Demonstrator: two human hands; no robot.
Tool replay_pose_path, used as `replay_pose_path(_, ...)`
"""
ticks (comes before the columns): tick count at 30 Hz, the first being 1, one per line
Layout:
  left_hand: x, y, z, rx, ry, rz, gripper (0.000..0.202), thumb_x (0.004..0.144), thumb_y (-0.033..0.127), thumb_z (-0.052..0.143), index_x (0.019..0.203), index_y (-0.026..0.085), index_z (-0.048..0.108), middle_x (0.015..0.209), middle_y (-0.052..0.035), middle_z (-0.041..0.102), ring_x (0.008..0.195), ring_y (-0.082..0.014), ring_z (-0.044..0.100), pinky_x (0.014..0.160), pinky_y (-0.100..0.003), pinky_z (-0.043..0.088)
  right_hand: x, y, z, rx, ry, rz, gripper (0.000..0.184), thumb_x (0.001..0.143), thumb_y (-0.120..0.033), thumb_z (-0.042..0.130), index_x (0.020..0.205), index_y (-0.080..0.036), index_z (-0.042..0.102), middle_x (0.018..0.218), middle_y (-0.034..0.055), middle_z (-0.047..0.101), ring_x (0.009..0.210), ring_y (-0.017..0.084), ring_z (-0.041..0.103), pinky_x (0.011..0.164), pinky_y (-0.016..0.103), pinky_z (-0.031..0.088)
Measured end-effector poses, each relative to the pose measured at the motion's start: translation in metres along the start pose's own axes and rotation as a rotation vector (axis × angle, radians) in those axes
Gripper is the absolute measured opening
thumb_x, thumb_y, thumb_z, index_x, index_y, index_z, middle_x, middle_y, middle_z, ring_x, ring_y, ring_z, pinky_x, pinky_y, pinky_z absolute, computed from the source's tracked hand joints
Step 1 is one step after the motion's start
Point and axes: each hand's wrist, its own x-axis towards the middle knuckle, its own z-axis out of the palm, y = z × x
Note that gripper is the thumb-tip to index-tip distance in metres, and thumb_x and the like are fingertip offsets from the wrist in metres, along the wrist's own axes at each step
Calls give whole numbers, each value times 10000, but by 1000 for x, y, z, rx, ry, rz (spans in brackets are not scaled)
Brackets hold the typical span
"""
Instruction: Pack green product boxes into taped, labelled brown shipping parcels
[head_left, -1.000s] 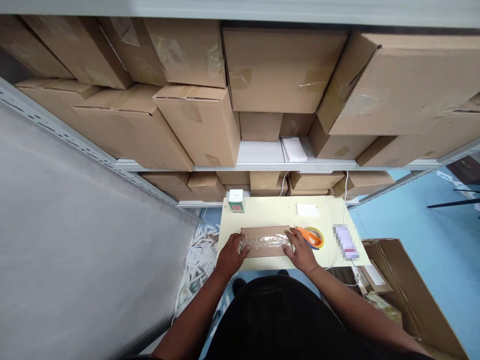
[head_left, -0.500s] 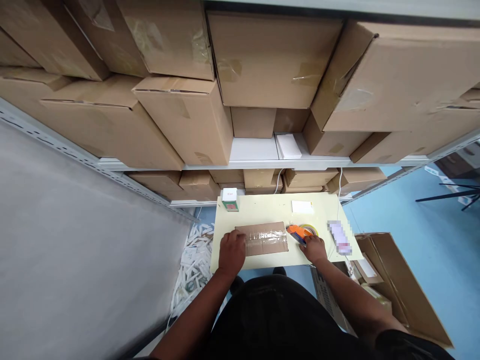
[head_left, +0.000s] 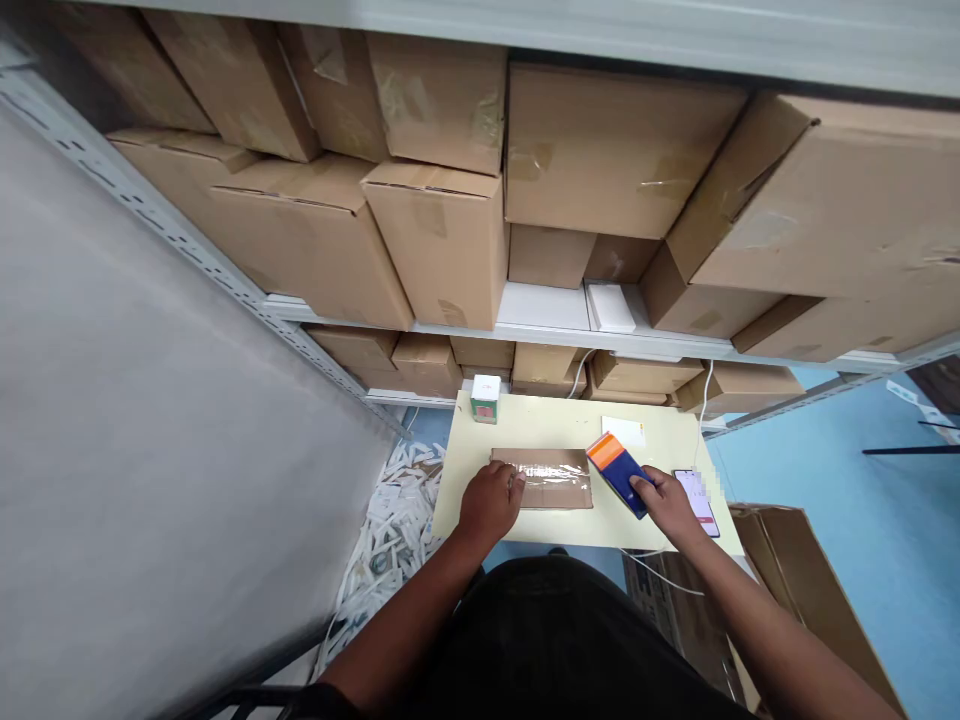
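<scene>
A flat cardboard box (head_left: 555, 490) with shiny clear tape across its top lies on the pale yellow table (head_left: 525, 425). Over its left end rests my left hand (head_left: 491, 500), gripping it with the thumb on top. My right hand (head_left: 664, 500) is closed around the lower end of an orange and blue tape dispenser (head_left: 619, 473). The dispenser is tilted just off the box's right end, its orange end towards the box. Close to the right hand lies a phone (head_left: 697, 500) with a lit screen, partly blurred out.
A small white and green box (head_left: 485, 400) stands at the table's back left; a white card (head_left: 624, 430) lies at the back. Shelves behind hold several cartons (head_left: 442, 245). Paper scraps (head_left: 390, 530) cover the floor at left, and an open carton (head_left: 810, 580) stands at right.
My right hand has lifted and turned the tape dispenser, so its blue side shows and the yellow ring is out of sight. My left hand stays on the box. The view has shifted.
</scene>
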Motion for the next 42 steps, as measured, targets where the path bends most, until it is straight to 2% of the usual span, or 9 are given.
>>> replay_pose_path(3, 1, -1, -4, -91, -9, -47, 319, 997, 312, 426, 990, 205, 726, 1002, -99, 723, 1000, -265, 658, 900, -383, 508, 6, -56, 7, -94, -156, -79, 504, 893, -622, 529, 584, -229, 462, 536, -29, 467, 560, 156, 481, 536, 271, 328)
replay_pose_path(6, 1, -9, -7, -328, -34, -134, 329, 976, 309, 426, 911, 214, 735, 934, -73, 740, 950, -247, 677, 886, -361, 511, 18, -95, 28, -191, -325, -126, 517, 873, -636, 548, 571, -218, 511, 523, -29, 480, 546, 147, 480, 522, 267, 296)
replay_pose_path(11, 1, -23, -8, -923, -84, -439, 479, 951, 593, 487, 961, 189, 744, 935, -78, 770, 903, -248, 709, 831, -363, 549, 33, -118, 62, -297, -414, -190, 501, 862, -635, 572, 601, -209, 609, 528, -22, 545, 536, 142, 498, 523, 265, 298)
replay_pose_path(14, 0, -26, -6, -1203, -97, -522, 544, 907, 657, 539, 1003, 158, 731, 956, -98, 771, 887, -233, 717, 850, -375, 558, 36, -120, 71, -360, -424, -220, 502, 860, -639, 583, 605, -210, 640, 537, -12, 570, 541, 146, 508, 530, 267, 298)
replay_pose_path(17, -3, -27, -3, -1180, -78, -539, 369, 857, 521, 652, 915, 164, 724, 849, -58, 755, 811, -207, 706, 807, -339, 554, 37, -121, 74, -385, -429, -230, 499, 866, -631, 580, 610, -211, 663, 554, -4, 599, 548, 151, 521, 531, 268, 296)
replay_pose_path(21, -5, -31, 5, -973, -36, -545, 229, 852, 402, 626, 825, 184, 693, 761, -20, 722, 738, -190, 684, 705, -293, 541, 38, -126, 76, -382, -441, -240, 504, 873, -635, 584, 614, -214, 678, 576, 1, 632, 566, 156, 551, 532, 265, 303)
replay_pose_path(26, -2, -36, 16, -1002, 6, -607, 182, 881, 375, 608, 820, 204, 629, 761, -23, 704, 760, -198, 705, 719, -333, 594, 42, -126, 73, -430, -450, -238, 501, 865, -646, 600, 610, -222, 689, 565, 12, 639, 561, 164, 558, 534, 273, 319)
replay_pose_path(33, -3, -39, 17, -1213, 24, -640, 273, 886, 423, 646, 802, 192, 528, 846, -67, 705, 750, -196, 739, 766, -403, 623, 48, -104, 42, -440, -452, -115, 541, 844, -687, 596, 601, -210, 670, 544, 22, 628, 554, 179, 570, 530, 280, 328)
replay_pose_path(42, 1, -40, 5, -1128, 89, -548, 282, 847, 465, 620, 803, 203, 524, 753, -24, 666, 705, -195, 726, 641, -332, 606, 54, -108, 42, -521, -436, -153, 509, 874, -672, 582, 679, -224, 725, 628, 46, 686, 613, 201, 614, 562, 288, 349)
